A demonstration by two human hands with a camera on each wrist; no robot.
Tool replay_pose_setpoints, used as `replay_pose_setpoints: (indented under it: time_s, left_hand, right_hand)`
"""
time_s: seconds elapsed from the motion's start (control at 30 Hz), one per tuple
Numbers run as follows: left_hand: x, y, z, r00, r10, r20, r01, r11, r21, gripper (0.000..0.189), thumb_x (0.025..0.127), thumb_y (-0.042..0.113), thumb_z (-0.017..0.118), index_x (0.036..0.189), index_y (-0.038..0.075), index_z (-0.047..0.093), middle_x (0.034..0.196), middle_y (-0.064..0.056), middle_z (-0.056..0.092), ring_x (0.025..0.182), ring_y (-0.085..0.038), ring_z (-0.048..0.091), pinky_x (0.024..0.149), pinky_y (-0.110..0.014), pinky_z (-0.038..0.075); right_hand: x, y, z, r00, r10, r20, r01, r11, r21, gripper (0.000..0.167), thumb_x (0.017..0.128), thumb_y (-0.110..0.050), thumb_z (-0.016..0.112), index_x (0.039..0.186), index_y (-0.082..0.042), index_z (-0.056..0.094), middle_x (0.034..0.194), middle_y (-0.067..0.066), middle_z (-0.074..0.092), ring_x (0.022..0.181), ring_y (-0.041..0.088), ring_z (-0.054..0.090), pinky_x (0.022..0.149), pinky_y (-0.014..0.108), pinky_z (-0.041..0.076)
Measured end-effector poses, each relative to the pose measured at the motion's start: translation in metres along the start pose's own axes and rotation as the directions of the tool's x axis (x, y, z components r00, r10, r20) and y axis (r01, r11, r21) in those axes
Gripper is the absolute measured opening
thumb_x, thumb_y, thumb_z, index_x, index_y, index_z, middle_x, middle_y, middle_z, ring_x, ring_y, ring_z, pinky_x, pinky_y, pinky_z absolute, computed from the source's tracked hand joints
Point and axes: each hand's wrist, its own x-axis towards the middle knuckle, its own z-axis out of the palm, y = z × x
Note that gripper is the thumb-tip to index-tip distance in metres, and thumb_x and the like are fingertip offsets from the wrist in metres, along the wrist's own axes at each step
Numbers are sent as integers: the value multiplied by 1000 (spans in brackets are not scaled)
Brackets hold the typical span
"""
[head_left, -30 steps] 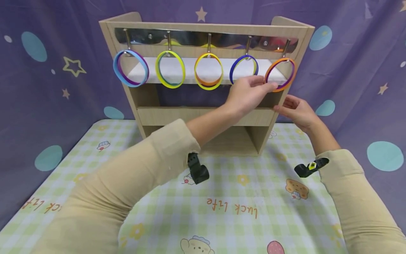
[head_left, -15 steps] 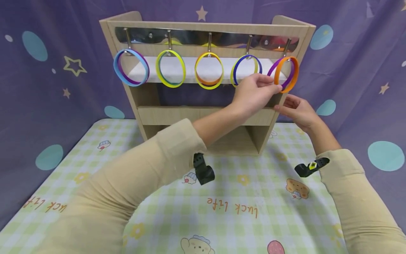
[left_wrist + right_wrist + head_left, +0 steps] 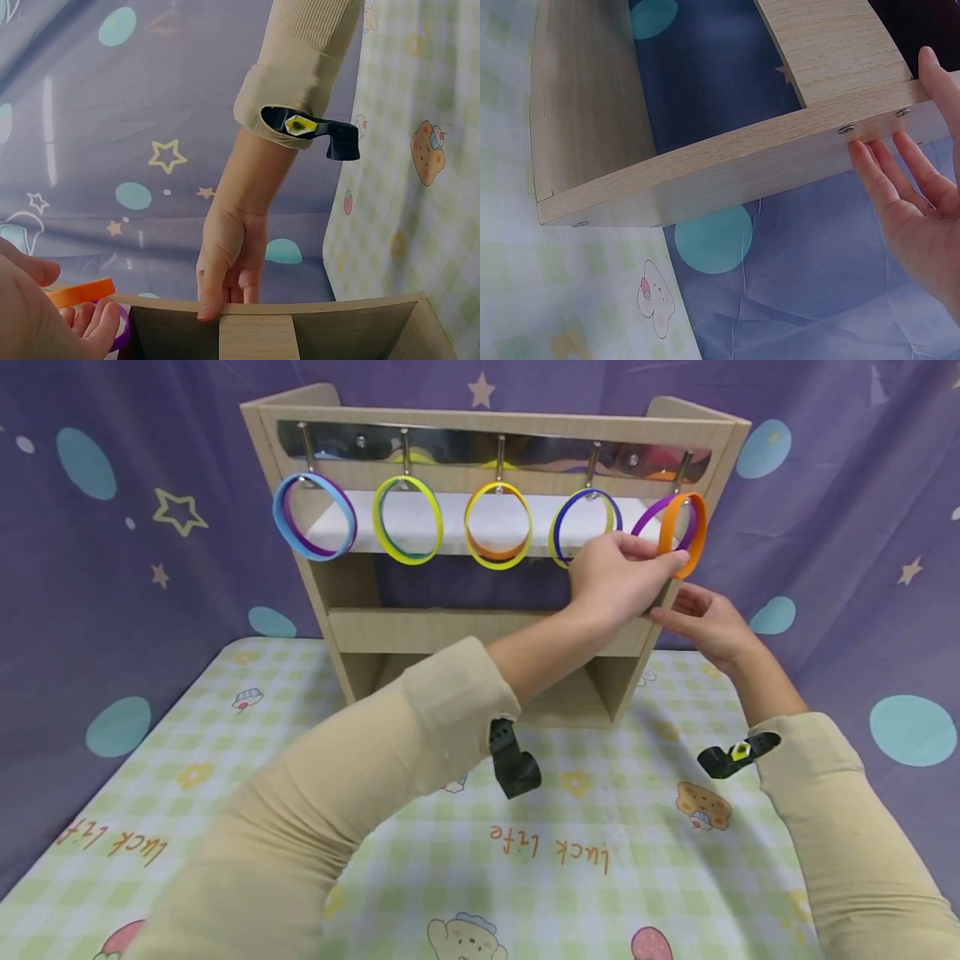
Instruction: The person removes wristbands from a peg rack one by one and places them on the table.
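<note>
At the right-hand hook of a small wooden shelf point(image 3: 487, 631), my left hand point(image 3: 618, 572) pinches an orange silicone wristband point(image 3: 697, 535). A purple wristband point(image 3: 648, 514) hangs on that same hook, partly behind the orange one. The left wrist view shows the orange band between thumb and fingers, the purple one lower down behind the fingertips. My right hand point(image 3: 712, 627) grips the shelf's right side panel point(image 3: 727, 154), its thumb at the front edge and its fingertips against the outer face.
Paired wristbands hang from the other hooks: light blue with purple point(image 3: 315, 517), yellow-green with teal point(image 3: 407, 520), yellow with orange point(image 3: 498, 525), and blue with yellow point(image 3: 585, 527). A checked cloth point(image 3: 555, 893) covers the table; a purple curtain point(image 3: 180, 593) stands behind.
My left hand has moved right, drawing the orange wristband's lower part rightward and turning it away from the purple one. The blue band beside it has swung slightly. My right hand stays put.
</note>
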Motion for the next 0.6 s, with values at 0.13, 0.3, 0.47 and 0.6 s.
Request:
replay_pose_setpoints:
  time_s: [0.13, 0.3, 0.47, 0.6]
  left_hand:
    - [1, 1, 1, 999, 1, -35, 0, 1000, 18, 21, 80, 32, 78, 86, 15, 67, 85, 6, 67, 80, -5, 58, 55, -11, 48]
    - [1, 0, 1, 998, 33, -45, -32, 999, 14, 17, 84, 28, 75, 86, 14, 66, 83, 5, 69, 76, -4, 60, 53, -11, 48]
    - [1, 1, 1, 996, 76, -35, -76, 997, -1, 15, 86, 27, 72, 88, 13, 66, 83, 5, 70, 73, -3, 62, 54, -10, 48]
    - [0, 2, 1, 994, 105, -18, -106, 992, -66, 14, 88, 24, 70, 92, 10, 67, 84, 1, 73, 68, -2, 68, 54, -8, 49]
  right_hand:
    - [1, 0, 0, 1000, 6, 4, -6, 1000, -3, 62, 91, -23, 66, 145, -9, 38, 106, -25, 61, 98, -6, 59, 80, 6, 53]
    - [1, 0, 0, 1000, 9, 3, -9, 1000, 2, 62, 91, -23, 66, 144, -10, 39, 104, -26, 62, 98, -7, 59, 80, 6, 53]
    - [-1, 0, 1, 1000, -10, -2, 11, 1000, 26, 56, 91, -21, 66, 141, -9, 42, 103, -24, 64, 97, -5, 60, 81, 7, 54]
    - [-1, 1, 1, 999, -42, 3, 42, 998, 56, 51, 91, -18, 66, 138, -10, 46, 103, -22, 66, 97, -4, 61, 81, 9, 54]
